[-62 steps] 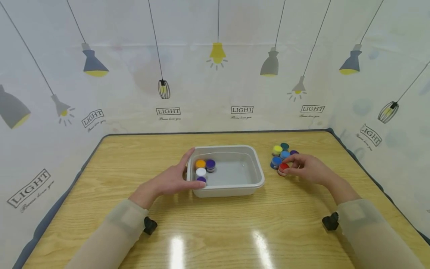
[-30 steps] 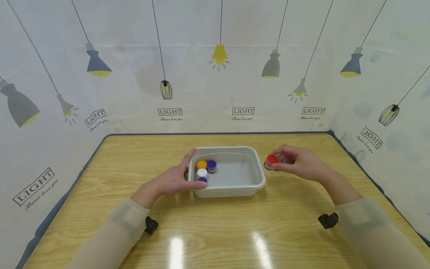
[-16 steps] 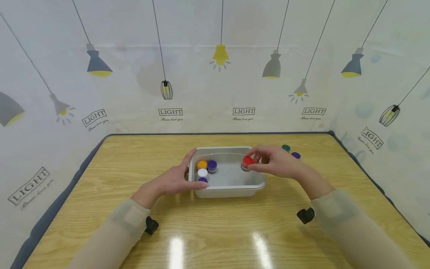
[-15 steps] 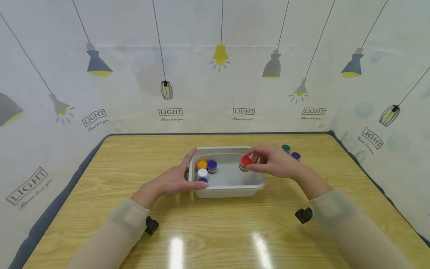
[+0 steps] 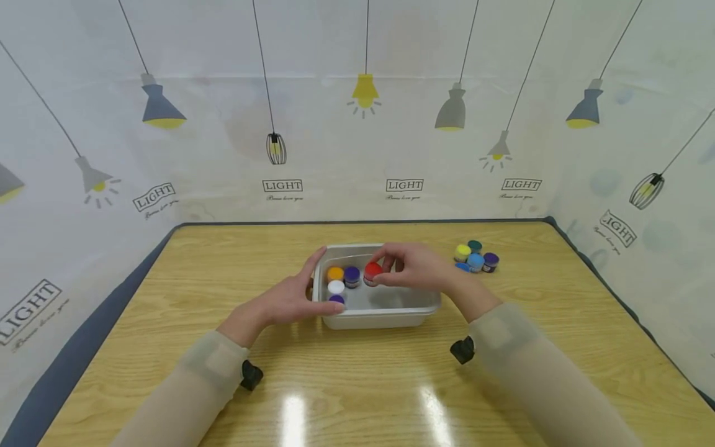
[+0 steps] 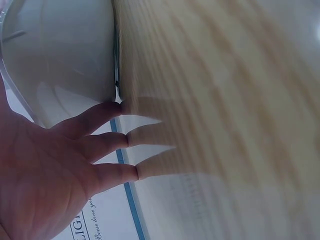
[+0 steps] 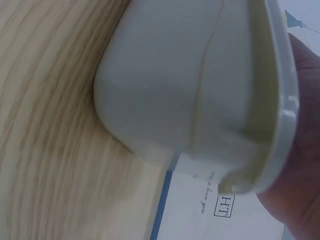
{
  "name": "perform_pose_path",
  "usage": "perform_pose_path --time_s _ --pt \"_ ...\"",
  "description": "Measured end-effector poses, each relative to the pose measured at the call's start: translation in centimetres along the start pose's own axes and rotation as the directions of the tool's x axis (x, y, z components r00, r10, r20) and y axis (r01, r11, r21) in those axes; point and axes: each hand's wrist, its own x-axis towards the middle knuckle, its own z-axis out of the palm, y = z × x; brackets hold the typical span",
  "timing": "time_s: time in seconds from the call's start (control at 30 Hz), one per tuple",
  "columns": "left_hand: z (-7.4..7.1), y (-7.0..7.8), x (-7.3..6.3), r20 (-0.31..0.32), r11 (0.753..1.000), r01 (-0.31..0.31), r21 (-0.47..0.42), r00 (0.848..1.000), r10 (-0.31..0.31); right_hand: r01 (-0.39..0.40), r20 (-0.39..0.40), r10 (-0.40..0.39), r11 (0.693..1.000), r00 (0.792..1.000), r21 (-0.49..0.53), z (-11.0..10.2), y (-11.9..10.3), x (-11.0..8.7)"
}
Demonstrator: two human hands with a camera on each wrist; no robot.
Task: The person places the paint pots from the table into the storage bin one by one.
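Note:
A white plastic tub [image 5: 368, 320] stands on the table. My left hand [image 5: 282, 299] spans its left end, thumb along the near rim and index finger at the far corner. In the left wrist view the other fingers [image 6: 107, 176] are straight, tips down at the tabletop beside the tub. Over the tub's middle, my right hand [image 5: 410, 268] pinches a small red-lidded paint jar [image 5: 372, 273]. Inside at the left sit an orange-lidded jar [image 5: 335, 274], a white-lidded jar [image 5: 336, 287] and two purple-lidded jars [image 5: 352, 277], one partly behind my thumb. The right wrist view hides the red jar.
Right of the tub several jars cluster on the wooden table [image 5: 357, 385]: yellow-lidded [image 5: 462, 252], dark green-lidded [image 5: 475, 246], light blue-lidded [image 5: 475, 262], purple-lidded [image 5: 490, 262] and a partly hidden blue one [image 5: 462, 267]. A lamp-printed curtain [image 5: 324, 143] surrounds the table.
My right hand has picked the red-lidded jar from the cluster and carried it left over the rim into the tub, close to the purple-lidded jar. My left hand has stayed at the tub.

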Motion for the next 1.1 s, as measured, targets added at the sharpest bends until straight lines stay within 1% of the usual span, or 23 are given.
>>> perform_pose_path --time_s 0.2,0.33,0.53,0.73,0.9,1.1 --pt "-0.1 0.0 -0.1 0.003 1.000 0.004 0.006 1.000 -0.004 -0.017 0.045 0.015 0.998 0.999 0.059 1.2 -0.4 1.5" --pt "-0.3 0.2 -0.1 0.003 1.000 0.001 0.012 1.000 -0.001 -0.035 0.046 0.032 0.996 0.998 0.078 1.8 -0.5 2.2" --pt "-0.6 0.2 -0.1 0.007 1.000 -0.007 0.024 1.000 0.007 -0.036 0.055 0.030 0.993 0.998 0.115 2.7 -0.1 2.9" --pt "-0.8 0.3 0.1 0.020 1.000 0.001 0.017 1.000 -0.002 -0.034 0.075 0.027 0.996 0.997 0.087 3.2 -0.1 3.2" --pt "-1.1 0.2 0.3 0.030 1.000 0.014 0.017 0.999 -0.014 -0.037 0.108 0.029 0.997 0.994 0.069 3.3 -0.3 3.3" --pt "-1.4 0.2 0.5 0.035 1.000 0.014 0.024 0.999 -0.015 -0.032 0.133 0.026 0.998 0.991 0.045 3.4 0.0 3.8"
